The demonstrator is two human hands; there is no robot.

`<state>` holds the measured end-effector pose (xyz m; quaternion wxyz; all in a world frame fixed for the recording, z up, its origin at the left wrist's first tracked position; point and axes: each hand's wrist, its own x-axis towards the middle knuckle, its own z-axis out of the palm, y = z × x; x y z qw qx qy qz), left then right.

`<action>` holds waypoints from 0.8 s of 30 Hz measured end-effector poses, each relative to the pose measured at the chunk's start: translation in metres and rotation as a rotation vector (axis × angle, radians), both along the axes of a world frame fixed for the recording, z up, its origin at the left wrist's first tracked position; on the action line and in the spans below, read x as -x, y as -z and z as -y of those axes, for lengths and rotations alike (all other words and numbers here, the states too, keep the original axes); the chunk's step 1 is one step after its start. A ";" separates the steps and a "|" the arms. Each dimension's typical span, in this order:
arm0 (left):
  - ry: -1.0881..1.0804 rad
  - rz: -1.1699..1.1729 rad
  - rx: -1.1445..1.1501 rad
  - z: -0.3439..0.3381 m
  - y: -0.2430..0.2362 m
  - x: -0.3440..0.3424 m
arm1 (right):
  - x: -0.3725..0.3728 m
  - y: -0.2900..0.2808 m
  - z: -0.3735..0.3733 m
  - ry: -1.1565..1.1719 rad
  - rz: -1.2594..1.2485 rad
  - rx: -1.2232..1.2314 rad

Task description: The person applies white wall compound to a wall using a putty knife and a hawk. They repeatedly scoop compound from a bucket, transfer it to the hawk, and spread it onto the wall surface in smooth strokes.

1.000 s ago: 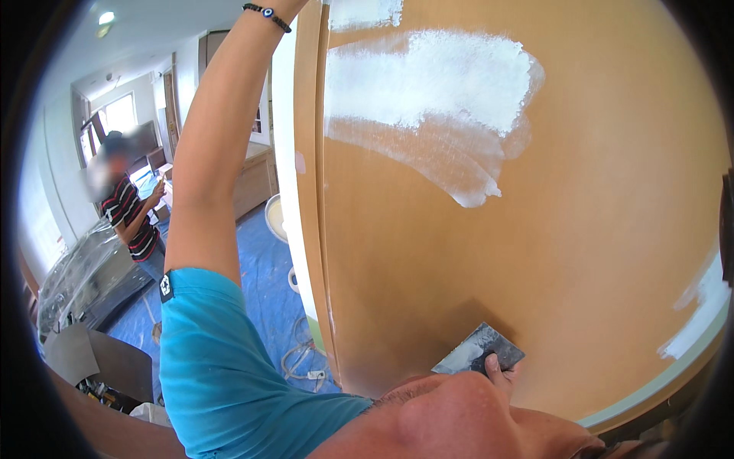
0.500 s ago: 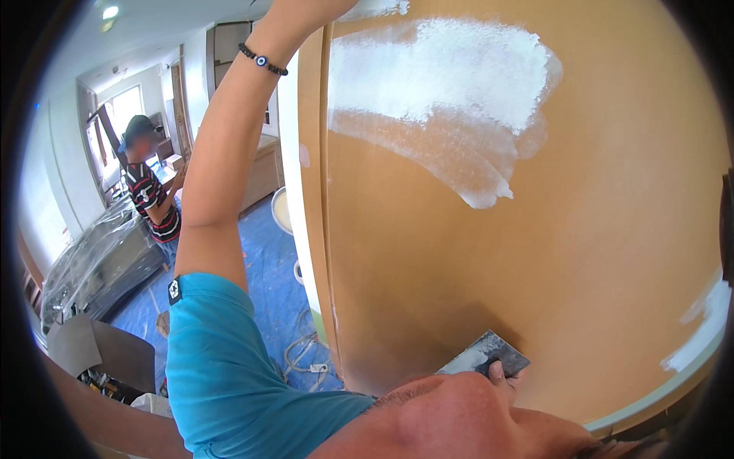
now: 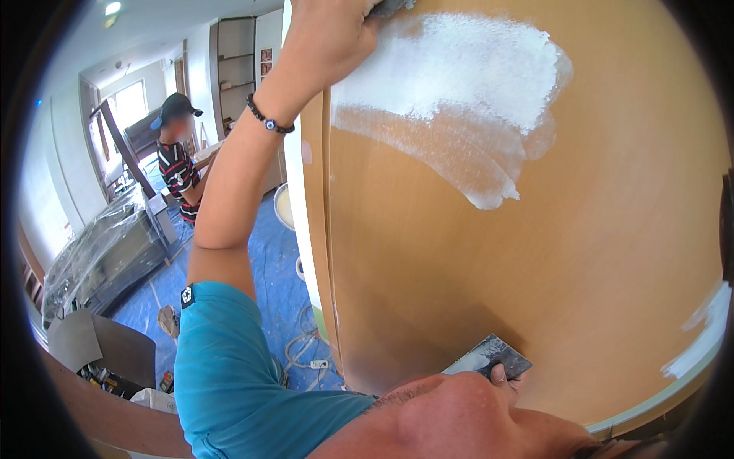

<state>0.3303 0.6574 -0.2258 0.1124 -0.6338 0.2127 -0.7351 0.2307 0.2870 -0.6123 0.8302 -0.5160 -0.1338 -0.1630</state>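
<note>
My left hand point(image 3: 332, 34) is raised at the top, its fingers closed on a putty knife, whose grey blade point(image 3: 391, 7) only partly shows at the frame's upper edge. That blade is at the upper left of a thick white patch of filler point(image 3: 466, 69) on the tan panel point(image 3: 443, 252). Below the patch the filler thins to a smeared film. Low down, my right hand point(image 3: 512, 385) grips a broad metal filling knife point(image 3: 489, 356) with white filler smeared on it, the thumb on its dark part. The rest of that hand is hidden.
A co-worker point(image 3: 180, 164) in a striped shirt stands at the left, past plastic-wrapped furniture point(image 3: 115, 249). Blue sheeting point(image 3: 264, 268) covers the floor, with a bucket point(image 3: 284, 206) and a white cable point(image 3: 294, 356) on it. Another filler patch point(image 3: 703, 329) marks the panel's right edge.
My left hand has come down into view, bringing the putty knife's blade to the white patch. My right hand has barely moved. The co-worker has shifted to the right.
</note>
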 end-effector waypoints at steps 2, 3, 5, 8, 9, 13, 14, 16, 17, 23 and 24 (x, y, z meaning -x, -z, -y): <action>-0.009 -0.015 0.001 0.001 0.011 0.000 | 0.001 -0.003 -0.001 -0.008 0.003 0.002; -0.018 -0.025 0.004 0.001 0.017 0.000 | 0.001 -0.005 -0.002 -0.013 0.000 0.001; 0.012 -0.032 0.012 0.002 0.029 -0.002 | 0.002 -0.008 -0.003 -0.019 -0.011 -0.006; -0.090 0.089 -0.020 0.003 0.050 -0.006 | 0.004 -0.010 -0.002 -0.048 -0.029 -0.010; -0.041 0.045 -0.008 0.003 0.056 -0.006 | 0.004 -0.010 -0.001 -0.073 -0.032 -0.005; 0.008 0.044 -0.001 -0.011 0.059 0.011 | 0.002 -0.007 0.009 -0.104 -0.081 0.071; 0.010 0.131 -0.046 -0.013 0.053 0.016 | 0.000 -0.006 0.011 -0.115 -0.055 0.094; -0.008 0.132 0.055 -0.016 0.019 0.020 | -0.003 -0.003 0.012 -0.125 0.007 0.125; -0.011 0.149 0.092 -0.020 -0.006 0.022 | -0.003 -0.002 0.011 -0.121 -0.010 0.112; 0.079 0.144 0.011 -0.023 -0.134 0.008 | 0.001 -0.002 0.004 -0.117 0.012 0.055; 0.073 0.111 0.008 -0.025 -0.143 0.007 | 0.001 -0.002 0.002 -0.104 0.027 0.036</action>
